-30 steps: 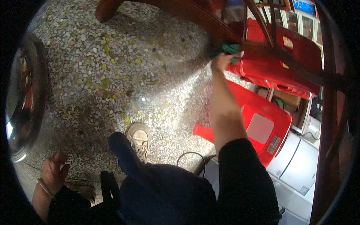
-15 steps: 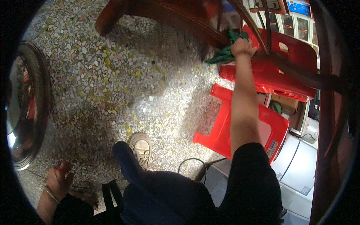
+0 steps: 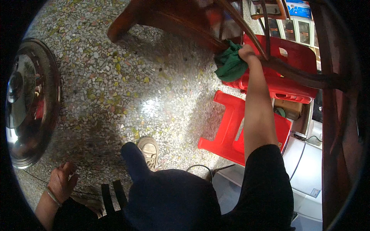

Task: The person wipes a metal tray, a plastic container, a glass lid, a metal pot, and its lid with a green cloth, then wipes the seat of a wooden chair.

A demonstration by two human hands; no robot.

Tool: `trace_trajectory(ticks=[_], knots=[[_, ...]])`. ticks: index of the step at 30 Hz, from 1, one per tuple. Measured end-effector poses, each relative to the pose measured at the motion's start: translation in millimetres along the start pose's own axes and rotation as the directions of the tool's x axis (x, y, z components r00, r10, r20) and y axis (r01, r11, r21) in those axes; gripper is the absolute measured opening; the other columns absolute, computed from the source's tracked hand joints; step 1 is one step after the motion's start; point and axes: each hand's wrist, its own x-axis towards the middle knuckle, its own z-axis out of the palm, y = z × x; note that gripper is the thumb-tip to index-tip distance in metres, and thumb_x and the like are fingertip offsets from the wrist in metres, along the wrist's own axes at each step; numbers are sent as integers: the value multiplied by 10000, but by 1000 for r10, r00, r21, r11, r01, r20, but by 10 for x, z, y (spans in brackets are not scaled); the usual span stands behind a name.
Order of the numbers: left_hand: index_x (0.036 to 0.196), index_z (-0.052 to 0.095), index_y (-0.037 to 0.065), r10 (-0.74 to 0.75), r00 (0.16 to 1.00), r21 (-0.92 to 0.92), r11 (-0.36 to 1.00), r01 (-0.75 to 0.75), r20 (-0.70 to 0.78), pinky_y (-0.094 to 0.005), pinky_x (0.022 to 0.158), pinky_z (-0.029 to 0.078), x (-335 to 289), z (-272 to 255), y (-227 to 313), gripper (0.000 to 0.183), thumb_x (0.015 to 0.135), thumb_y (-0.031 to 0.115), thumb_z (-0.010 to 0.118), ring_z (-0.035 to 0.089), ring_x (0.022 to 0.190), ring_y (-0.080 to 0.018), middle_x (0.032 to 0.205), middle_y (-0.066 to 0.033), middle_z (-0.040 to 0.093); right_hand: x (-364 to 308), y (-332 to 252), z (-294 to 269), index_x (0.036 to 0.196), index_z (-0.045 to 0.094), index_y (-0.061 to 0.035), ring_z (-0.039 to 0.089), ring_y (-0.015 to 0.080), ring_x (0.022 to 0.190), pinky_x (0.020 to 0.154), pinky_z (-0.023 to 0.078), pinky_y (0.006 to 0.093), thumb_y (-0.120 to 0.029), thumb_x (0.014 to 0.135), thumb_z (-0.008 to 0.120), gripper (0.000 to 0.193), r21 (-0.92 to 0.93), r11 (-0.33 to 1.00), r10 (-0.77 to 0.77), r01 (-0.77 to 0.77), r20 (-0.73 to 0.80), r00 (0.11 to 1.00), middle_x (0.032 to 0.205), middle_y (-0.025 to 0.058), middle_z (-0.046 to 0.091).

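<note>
A crumpled green cloth [image 3: 233,64] is gripped in my right hand [image 3: 247,53], its lower part hanging loose. The arm is stretched far forward, and the cloth is against the lower frame of a dark brown wooden chair [image 3: 173,27]. A curved wooden bar of it [image 3: 304,75] passes just right of the hand. My fingertips are partly hidden behind the cloth. At the lower left, my left hand [image 3: 61,178], with a bangle on the wrist, hangs above the floor. Its fingers are loosely bent, apart from the thumb, and nothing shows in them.
A red plastic stool [image 3: 227,127] lies on its side below my right arm, with another red plastic piece [image 3: 296,57] behind the bars. A large shiny metal lid-like object [image 3: 48,81] stands at the left. White boxes [image 3: 308,165] are at the right. The floor [image 3: 100,100] is speckled terrazzo.
My right hand has come slightly back and down with the green cloth, which now hangs more spread out. The view has shifted a little. My left hand stays low at the left.
</note>
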Motion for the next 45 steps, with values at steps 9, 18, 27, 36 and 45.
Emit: trace_trajectory(ticks=[9, 18, 27, 36, 45], knots=[[950, 522, -10, 22, 997, 106, 994, -14, -77, -417, 690, 486, -462, -211, 326, 286, 697, 43, 645, 587, 786, -361, 827, -202, 579, -2313, -1283, 642, 1158, 523, 24, 576, 244, 876, 784, 482, 338, 54, 616, 450, 547, 934, 39, -174, -354, 355, 919, 963, 119, 596], [862, 525, -22, 277, 960, 190, 941, -281, 48, -412, 726, 490, -842, -310, 269, 212, 734, 138, 577, 598, 799, -339, 815, -198, 586, -1243, -33, -935, 1150, 538, -39, 548, 269, 954, 807, 462, 398, -24, 756, 491, 398, 981, 146, 567, -126, 22, 823, 1150, 119, 510], [923, 528, -25, 344, 939, 207, 917, -341, 22, -419, 721, 498, -981, -327, 269, 235, 738, 119, 532, 603, 817, -358, 844, -216, 603, -1038, -2146, -1251, 1119, 555, -32, 433, 360, 1098, 941, 364, 432, 88, 679, 493, 461, 379, 872, 69, 310, -722, 688, 1151, 177, 472], [933, 527, 0, 344, 938, 163, 924, -346, 45, -430, 763, 481, -1014, -293, 155, 210, 784, 145, 501, 601, 849, -367, 874, -212, 609, -1466, -1973, -2334, 1152, 498, -35, 586, 244, 962, 859, 494, 383, -207, 712, 569, 478, 834, -310, -55, 457, -496, 867, 1045, 81, 583], [930, 534, 12, 358, 933, 212, 911, -354, 20, -418, 730, 496, -858, -116, 127, 204, 769, 135, 517, 610, 823, -353, 867, -195, 615, -162, -2462, -1993, 1110, 532, -69, 557, 254, 984, 837, 444, 376, -254, 815, 568, 350, 860, 123, -72, 496, -491, 868, 1031, 92, 577]])
